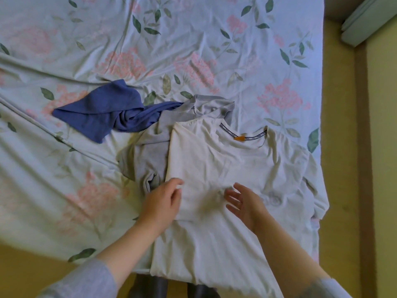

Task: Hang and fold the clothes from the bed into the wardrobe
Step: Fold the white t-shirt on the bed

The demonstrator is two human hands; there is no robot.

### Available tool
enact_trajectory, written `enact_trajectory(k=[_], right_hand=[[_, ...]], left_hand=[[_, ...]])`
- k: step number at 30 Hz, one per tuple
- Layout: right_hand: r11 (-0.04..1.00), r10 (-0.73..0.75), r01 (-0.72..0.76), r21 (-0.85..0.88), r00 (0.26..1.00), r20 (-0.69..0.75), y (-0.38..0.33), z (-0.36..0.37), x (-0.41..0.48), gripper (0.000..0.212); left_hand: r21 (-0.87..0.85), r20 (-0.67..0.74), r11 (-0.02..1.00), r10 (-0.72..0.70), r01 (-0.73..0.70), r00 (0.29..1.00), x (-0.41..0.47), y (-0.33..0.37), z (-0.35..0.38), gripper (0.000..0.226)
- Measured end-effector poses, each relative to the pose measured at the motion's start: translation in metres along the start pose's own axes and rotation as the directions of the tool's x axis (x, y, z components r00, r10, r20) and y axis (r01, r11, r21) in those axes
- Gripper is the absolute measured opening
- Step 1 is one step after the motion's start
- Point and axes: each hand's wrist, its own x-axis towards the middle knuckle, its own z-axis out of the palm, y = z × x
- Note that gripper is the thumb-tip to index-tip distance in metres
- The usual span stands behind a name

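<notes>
Shirt (225,164) lies lengthways on the bed's (193,39) right side, collar pointing away, bottom end cut off. Left hand (163,203) loose and blurry, right hand (245,203) spread wide; both hold nothing.

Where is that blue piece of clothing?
In the head view, the blue garment lies crumpled on the floral bedsheet, left of centre, its right end meeting the grey garment beside the white T-shirt.

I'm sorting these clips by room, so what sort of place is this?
Probably a home bedroom: a pale blue bed sheet printed with pink flowers and green leaves covers a bed, and loose garments lie on it, including a cream cotton T-shirt and a crumpled blue cloth garment.
</notes>
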Motion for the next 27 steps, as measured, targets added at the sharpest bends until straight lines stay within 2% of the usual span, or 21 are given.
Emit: enact_trajectory(k=[2, 3, 5, 7, 9, 11, 14, 17, 19, 22, 25, 27], right_hand=[[0.988, -0.104, 0.101, -0.120, 0.994, -0.024, 0.002, 0.010, 0.011, 0.011], [0.971, -0.164, 0.155, -0.181, 0.986, -0.036, 0.002, 0.016, 0.016, 0.014], [0.922, -0.266, 0.237, -0.306, 0.962, -0.056, -0.001, 0.029, 0.025, 0.025], [0.910, -0.308, 0.270, -0.314, 0.948, -0.077, -0.007, 0.038, 0.033, 0.033], [0.942, -0.283, 0.260, -0.214, 0.955, -0.085, -0.015, 0.043, 0.043, 0.034], [0.953, -0.288, 0.277, -0.125, 0.954, -0.087, -0.024, 0.042, 0.048, 0.018], [0.926, -0.367, 0.339, -0.165, 0.912, -0.183, -0.030, 0.035, 0.052, 0.011], [0.925, -0.368, 0.327, -0.196, 0.899, -0.238, -0.028, 0.028, 0.054, 0.010], [0.941, -0.300, 0.256, -0.221, 0.933, -0.196, -0.022, 0.026, 0.051, 0.020], [0.967, -0.192, 0.173, -0.186, 0.977, -0.090, -0.014, 0.026, 0.046, 0.042], [0.968, -0.136, 0.136, -0.209, 0.991, 0.013, -0.009, 0.023, 0.040, 0.042], [0.959, -0.153, 0.158, -0.237, 0.987, 0.037, -0.005, 0.020, 0.035, 0.038]], left_hand=[[0.000, -0.099, 0.991, -0.133, 0.134, 0.986, -0.001, -0.016, 0.001, 0.015], [-0.020, -0.092, 0.975, -0.221, 0.220, 0.971, -0.002, -0.024, 0.002, 0.017], [-0.089, -0.003, 0.909, -0.409, 0.407, 0.913, -0.004, -0.036, 0.006, 0.022], [-0.121, 0.097, 0.856, -0.494, 0.503, 0.864, -0.008, -0.045, 0.010, 0.021], [-0.104, 0.139, 0.865, -0.477, 0.492, 0.868, -0.012, -0.049, 0.011, 0.017], [-0.142, 0.170, 0.864, -0.460, 0.484, 0.871, -0.011, -0.050, 0.010, 0.014], [-0.191, 0.239, 0.868, -0.412, 0.459, 0.879, -0.014, -0.046, 0.007, 0.031], [-0.200, 0.240, 0.872, -0.398, 0.446, 0.886, -0.019, -0.043, 0.008, 0.030], [-0.234, 0.231, 0.851, -0.422, 0.471, 0.877, -0.023, -0.042, 0.009, 0.026], [-0.336, 0.304, 0.766, -0.461, 0.547, 0.833, -0.031, -0.042, 0.007, 0.019], [-0.349, 0.329, 0.757, -0.453, 0.552, 0.829, -0.037, -0.043, 0.006, 0.013], [-0.334, 0.312, 0.764, -0.462, 0.552, 0.830, -0.039, -0.043, 0.007, 0.012]])
